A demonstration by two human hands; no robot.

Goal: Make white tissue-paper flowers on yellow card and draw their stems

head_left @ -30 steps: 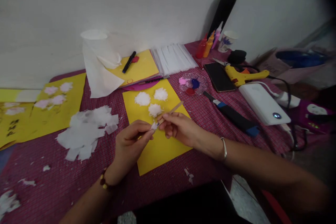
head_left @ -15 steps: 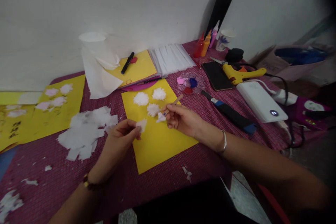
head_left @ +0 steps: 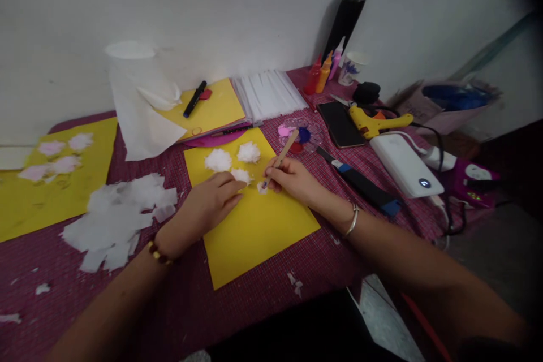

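Observation:
A yellow sheet lies on the checked cloth in front of me, with three white tissue tufts near its far edge. My right hand is closed round a thin wooden stick, whose tip presses a small tissue bit onto the sheet. My left hand rests on the sheet's left part, fingers stretched toward a tuft, a finger touching it. I cannot see whether anything lies under that hand.
A pile of white tissue scraps lies left of the sheet, another yellow sheet with pink tufts further left. Behind are a paint palette, paint bottles, a black flask, a phone, a yellow glue gun, a white power bank and a craft knife.
My hands have come apart and gone down to the yellow sheet. The stick's tip with its tissue bit moved onto the paper beside the tufts, and my left hand now lies flat there.

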